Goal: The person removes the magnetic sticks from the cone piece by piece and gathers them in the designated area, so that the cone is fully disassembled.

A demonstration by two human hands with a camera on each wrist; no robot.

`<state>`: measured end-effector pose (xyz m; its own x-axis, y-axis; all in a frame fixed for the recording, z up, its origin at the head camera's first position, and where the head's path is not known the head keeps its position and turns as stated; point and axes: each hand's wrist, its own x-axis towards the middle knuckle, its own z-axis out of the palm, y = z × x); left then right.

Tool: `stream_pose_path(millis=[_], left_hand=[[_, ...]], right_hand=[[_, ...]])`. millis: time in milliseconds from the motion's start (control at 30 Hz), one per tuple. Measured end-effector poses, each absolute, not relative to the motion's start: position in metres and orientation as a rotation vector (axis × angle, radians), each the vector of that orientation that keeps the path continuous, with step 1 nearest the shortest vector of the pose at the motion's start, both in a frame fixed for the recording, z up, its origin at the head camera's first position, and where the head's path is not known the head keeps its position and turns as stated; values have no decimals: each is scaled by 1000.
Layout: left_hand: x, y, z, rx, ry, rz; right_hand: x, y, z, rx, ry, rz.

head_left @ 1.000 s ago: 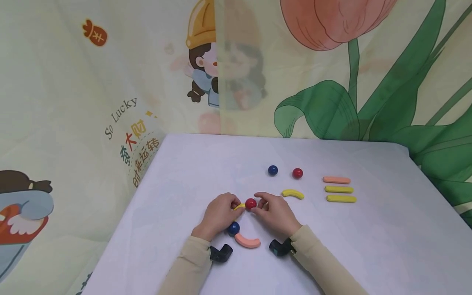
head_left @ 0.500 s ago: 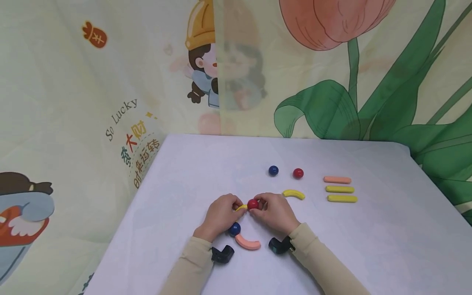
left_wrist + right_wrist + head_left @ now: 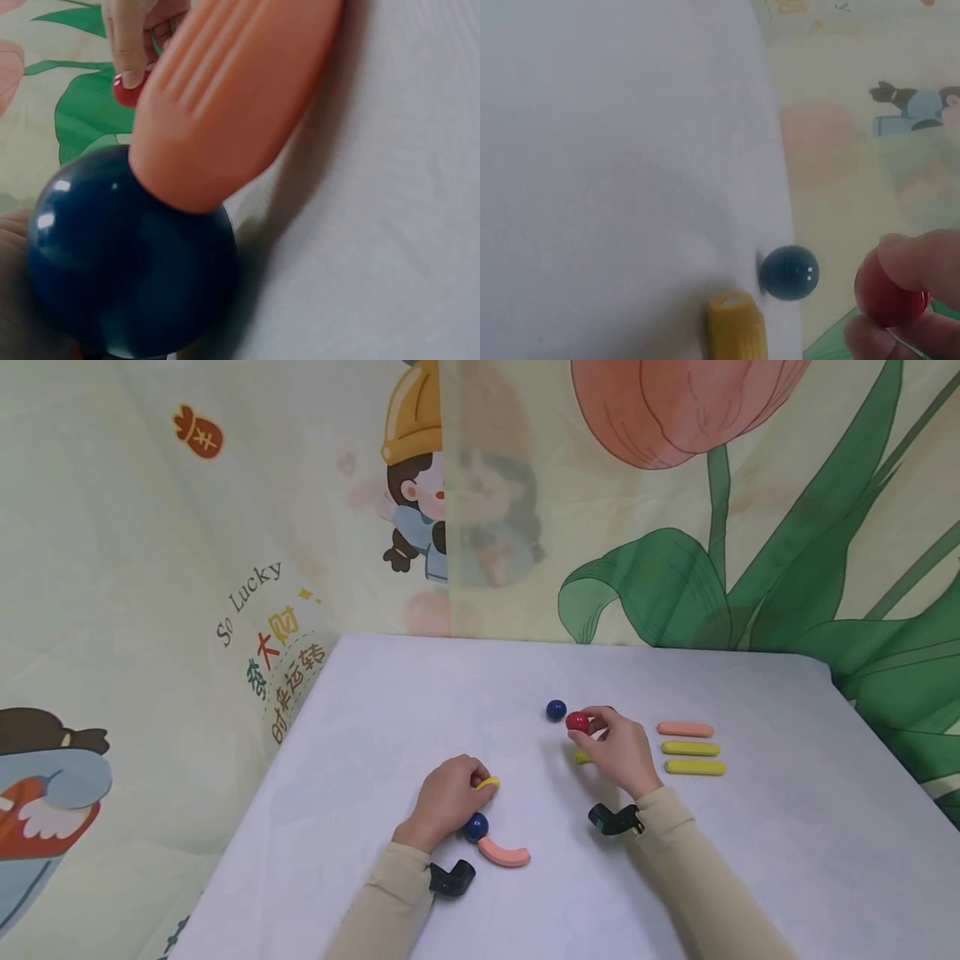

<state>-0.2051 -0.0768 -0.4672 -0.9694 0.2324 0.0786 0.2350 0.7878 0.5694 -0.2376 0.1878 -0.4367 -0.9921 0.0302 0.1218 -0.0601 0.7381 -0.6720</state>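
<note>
Moved rightward: red ball, my right hand pinching it, ideally clearing far blue ball; left hand gripping yellow piece.

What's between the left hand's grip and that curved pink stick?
In the head view, a shiny blue ball lies between the left hand's grip and the curved pink stick.

The round, dark-blue, plastic-looking ball is smooth and glossy, with sharp highlights; the round, red, plastic-looking ball shines too; the curved, salmon-pink, plastic-looking bar has a soft sheen and moulded grooves; the white cloth table cover is matt; the beige cloth sleeve is matt, lightly creased.
</note>
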Motion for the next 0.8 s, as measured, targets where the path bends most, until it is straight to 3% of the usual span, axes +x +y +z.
stream_pose_path(millis=[333, 800], left_hand=[[-205, -78, -468, -385, -2966, -973], [-205, -80, -470, -394, -2959, -989]], right_hand=[[-242, 218, -448, -249, -2863, 1039], [-271, 211, -435, -18, -2888, 796]])
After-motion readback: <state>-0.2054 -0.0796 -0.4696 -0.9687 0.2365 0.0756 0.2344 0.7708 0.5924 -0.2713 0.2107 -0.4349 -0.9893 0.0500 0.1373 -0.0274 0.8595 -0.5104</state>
